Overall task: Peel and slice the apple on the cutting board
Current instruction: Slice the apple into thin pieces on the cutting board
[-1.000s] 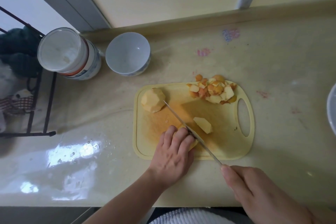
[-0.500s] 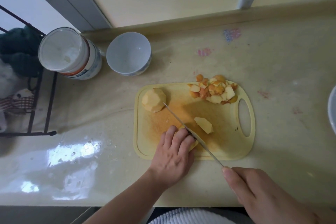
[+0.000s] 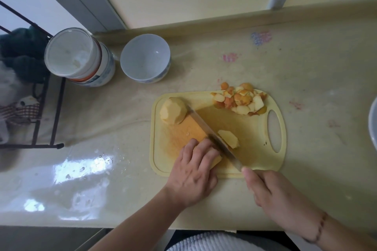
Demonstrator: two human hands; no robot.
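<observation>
Yellow plastic cutting board (image 3: pixel 263 161) lies on our counter (image 3: pixel 306 71). Our left hand (image 3: pixel 193 173) presses an apple piece (image 3: pixel 217 160) at its 6 o'clock edge; our right hand (image 3: pixel 273 193) clenches the knife (image 3: pixel 212 134). Peeled apple (image 3: pixel 173 110) sits at 10 o'clock, one slice (image 3: pixel 229 138) beside the blade.

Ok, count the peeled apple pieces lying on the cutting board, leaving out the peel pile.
3: a big chunk at the board's far-left corner, a small wedge right of the knife, and one under the left hand. More may be hidden beneath that hand.
</observation>
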